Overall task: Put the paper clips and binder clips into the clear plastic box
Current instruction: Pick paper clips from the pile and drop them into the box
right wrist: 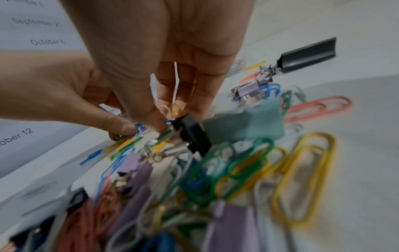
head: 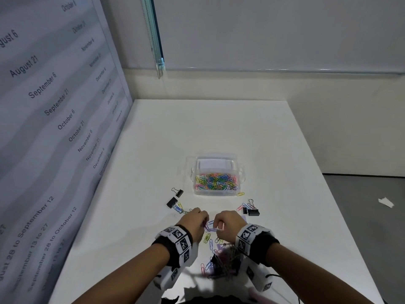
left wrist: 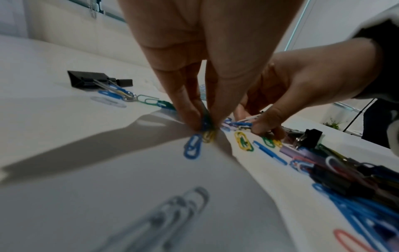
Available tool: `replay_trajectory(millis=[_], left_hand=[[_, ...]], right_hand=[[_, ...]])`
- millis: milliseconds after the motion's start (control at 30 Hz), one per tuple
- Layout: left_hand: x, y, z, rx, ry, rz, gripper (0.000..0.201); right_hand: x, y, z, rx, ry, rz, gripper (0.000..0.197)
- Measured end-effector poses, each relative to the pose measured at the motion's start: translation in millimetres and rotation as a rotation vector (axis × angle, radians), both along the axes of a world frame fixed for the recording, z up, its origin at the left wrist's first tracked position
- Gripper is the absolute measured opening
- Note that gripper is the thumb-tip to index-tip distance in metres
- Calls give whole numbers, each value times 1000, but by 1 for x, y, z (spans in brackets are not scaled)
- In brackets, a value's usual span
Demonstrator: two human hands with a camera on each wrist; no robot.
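The clear plastic box (head: 215, 191) stands open mid-table, holding many coloured paper clips. My left hand (head: 203, 223) pinches blue and yellow paper clips (left wrist: 207, 134) against the white table (head: 219, 128). Just to its right, my right hand (head: 217, 227) pinches a few paper clips (right wrist: 176, 109), a white and a yellow one among them. A mixed pile of paper clips and binder clips (head: 222, 260) lies between my wrists. Black binder clips lie at the left (head: 172, 202) and right (head: 253, 212) of the hands.
A wall panel printed with dates (head: 54, 128) rises along the table's left side. One yellow paper clip (head: 240, 194) lies by the box's front right corner. The table's right edge drops to a grey floor with a white scrap (head: 385, 202).
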State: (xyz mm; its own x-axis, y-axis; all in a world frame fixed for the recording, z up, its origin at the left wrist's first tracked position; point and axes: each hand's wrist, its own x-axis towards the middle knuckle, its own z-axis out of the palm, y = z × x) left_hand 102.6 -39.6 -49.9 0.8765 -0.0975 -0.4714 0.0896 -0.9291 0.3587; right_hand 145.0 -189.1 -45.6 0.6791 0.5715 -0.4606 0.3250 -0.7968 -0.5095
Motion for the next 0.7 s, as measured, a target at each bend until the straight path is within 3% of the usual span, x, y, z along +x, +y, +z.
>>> replay_trajectory(millis=[200, 367, 533, 700], left_hand=[[4, 13, 6, -97, -2, 94, 31], [11, 21, 16, -314, -52, 344, 18], [38, 23, 36, -559, -71, 592, 25], [63, 19, 53, -853, -65, 788, 26]], right_hand=[[11, -5, 10, 61, -17, -111, 23], [35, -1, 30, 140, -35, -261, 24], [67, 4, 57, 263, -121, -338, 19], [75, 3, 55, 296, -188, -403, 21]])
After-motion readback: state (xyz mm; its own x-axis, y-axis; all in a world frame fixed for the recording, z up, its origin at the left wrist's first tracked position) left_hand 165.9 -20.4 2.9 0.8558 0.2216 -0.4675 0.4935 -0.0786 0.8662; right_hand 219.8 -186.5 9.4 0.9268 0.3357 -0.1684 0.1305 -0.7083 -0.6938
